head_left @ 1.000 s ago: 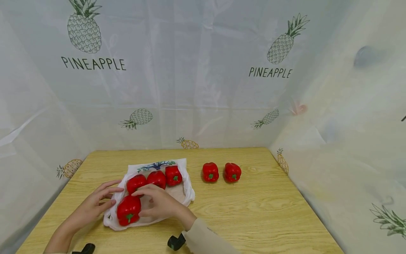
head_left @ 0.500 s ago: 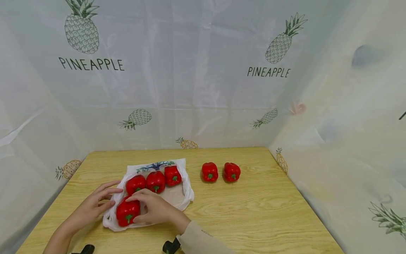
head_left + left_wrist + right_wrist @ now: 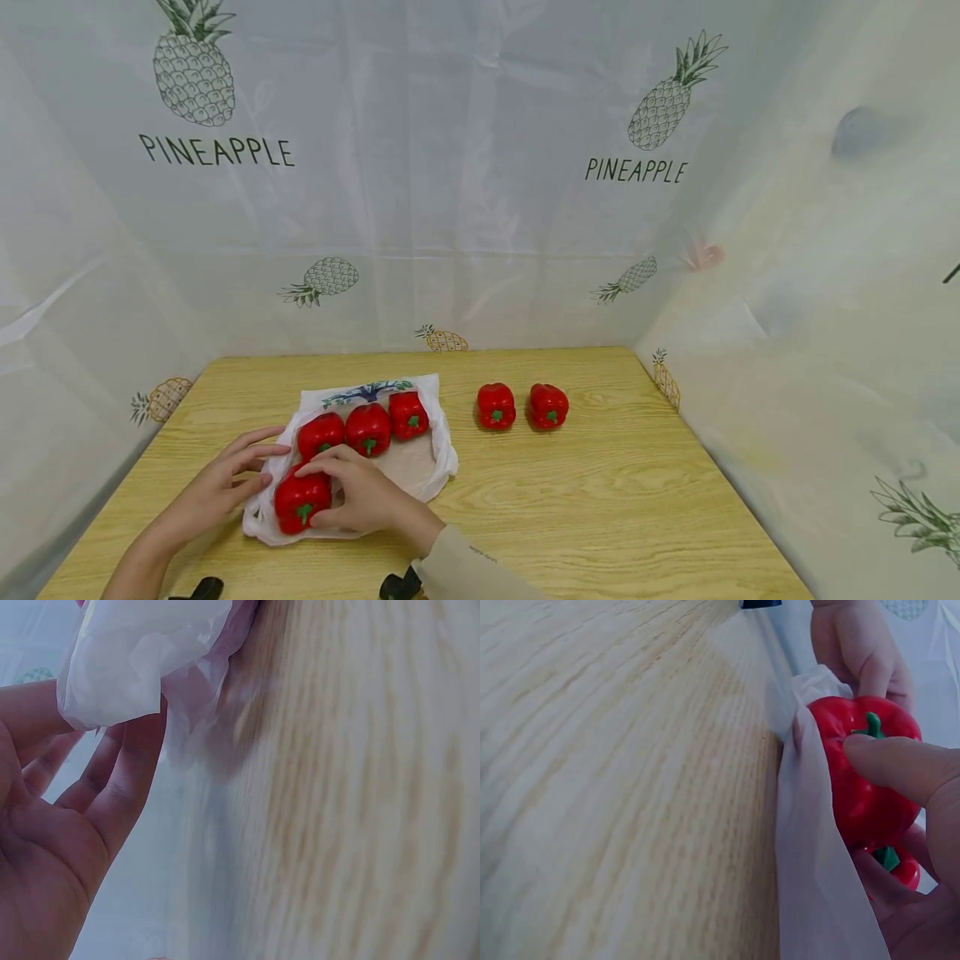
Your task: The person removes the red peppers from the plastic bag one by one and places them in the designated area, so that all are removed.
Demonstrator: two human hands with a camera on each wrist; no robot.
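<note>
In the head view, a white plastic bag (image 3: 442,450) lies spread on the table with several red bell peppers in it. My right hand (image 3: 367,496) grips the front-left bell pepper (image 3: 295,500) from its right side. In the right wrist view its thumb presses near the green stem, with the other fingers partly hidden behind the pepper. My left hand (image 3: 217,483) touches the bag's left edge with fingers spread and fairly straight. White plastic hides some of those fingertips in the left wrist view. Three more bell peppers, such as the middle one (image 3: 368,427), sit behind in a row.
Right of the bag, two red bell peppers (image 3: 497,407) (image 3: 549,407) stand on the wooden table (image 3: 600,500). White pineapple-print sheeting (image 3: 480,208) hangs behind the table and along both sides. Black wrist camera mounts (image 3: 400,586) show at the front.
My right hand has moved left, and its thumb and fingers have closed round the front-left bell pepper. My left hand stays at the bag's edge.
</note>
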